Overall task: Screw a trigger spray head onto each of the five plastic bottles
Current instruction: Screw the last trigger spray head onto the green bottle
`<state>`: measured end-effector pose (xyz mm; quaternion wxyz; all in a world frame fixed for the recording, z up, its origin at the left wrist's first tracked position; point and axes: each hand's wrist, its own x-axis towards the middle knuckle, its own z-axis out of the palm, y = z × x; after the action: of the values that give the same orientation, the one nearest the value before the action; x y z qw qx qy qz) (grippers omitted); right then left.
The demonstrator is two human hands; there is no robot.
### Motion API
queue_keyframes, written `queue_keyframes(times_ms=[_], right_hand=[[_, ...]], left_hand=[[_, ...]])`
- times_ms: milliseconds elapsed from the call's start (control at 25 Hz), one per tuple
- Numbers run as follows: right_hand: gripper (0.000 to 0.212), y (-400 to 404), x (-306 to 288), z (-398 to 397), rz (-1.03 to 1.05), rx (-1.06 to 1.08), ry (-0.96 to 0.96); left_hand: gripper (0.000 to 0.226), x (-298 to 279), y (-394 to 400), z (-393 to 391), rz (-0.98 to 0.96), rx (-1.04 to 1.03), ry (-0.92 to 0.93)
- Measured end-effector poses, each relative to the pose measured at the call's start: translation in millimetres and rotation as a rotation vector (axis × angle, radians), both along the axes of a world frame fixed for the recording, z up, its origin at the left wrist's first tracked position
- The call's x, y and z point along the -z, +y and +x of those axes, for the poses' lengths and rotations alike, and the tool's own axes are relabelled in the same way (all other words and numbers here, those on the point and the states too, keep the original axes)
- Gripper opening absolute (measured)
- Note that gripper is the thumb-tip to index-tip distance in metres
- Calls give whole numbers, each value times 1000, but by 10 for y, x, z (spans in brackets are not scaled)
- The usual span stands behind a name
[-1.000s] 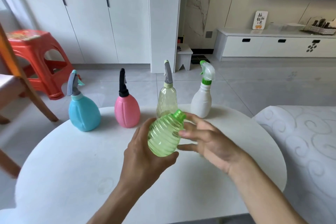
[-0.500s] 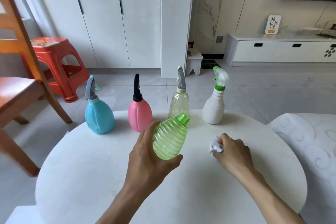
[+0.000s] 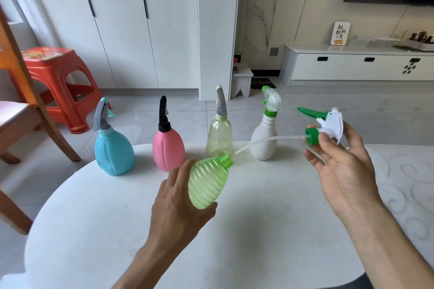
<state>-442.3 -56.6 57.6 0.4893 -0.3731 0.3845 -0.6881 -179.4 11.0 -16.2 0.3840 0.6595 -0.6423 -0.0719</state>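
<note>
My left hand [image 3: 178, 204] grips a ribbed green bottle [image 3: 207, 183], tilted, its open threaded neck pointing up and right. My right hand [image 3: 340, 162] pinches a white spray head [image 3: 328, 124] with a green trigger and green collar; its thin tube runs left toward the bottle's neck, apart from it. Along the table's far edge stand a blue bottle [image 3: 114, 150], a pink bottle [image 3: 168, 148], a clear yellowish bottle [image 3: 219, 141] and a white bottle [image 3: 263, 141], each with a spray head on it.
The round white table [image 3: 258, 230] carries the bottles. A wooden chair [image 3: 21, 110] and a red plastic stool [image 3: 58, 82] stand at the left. A patterned white cushion [image 3: 404, 183] lies at the right. White cabinets line the back wall.
My right hand picked the spray head up off the table and raised it to the right of the green bottle. The left hand still holds the bottle.
</note>
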Motion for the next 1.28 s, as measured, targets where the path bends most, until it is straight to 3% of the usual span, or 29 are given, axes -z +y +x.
queue_keyframes(times_ms=[240, 560, 760, 1000, 1280], right_hand=[[50, 41, 63, 116, -24, -65, 106], [60, 98, 298, 485, 59, -387, 280], [63, 105, 278, 494, 17, -459, 315], [70, 90, 294, 509, -132, -396, 344], [71, 83, 303, 469, -117, -550, 426]], left_hand=[[94, 15, -4, -66, -30, 41, -28], [98, -1, 28, -89, -102, 79, -161], [98, -45, 57, -29, -127, 84, -179], [97, -89, 89, -30, -127, 114, -198], [93, -94, 98, 7, -116, 136, -156]])
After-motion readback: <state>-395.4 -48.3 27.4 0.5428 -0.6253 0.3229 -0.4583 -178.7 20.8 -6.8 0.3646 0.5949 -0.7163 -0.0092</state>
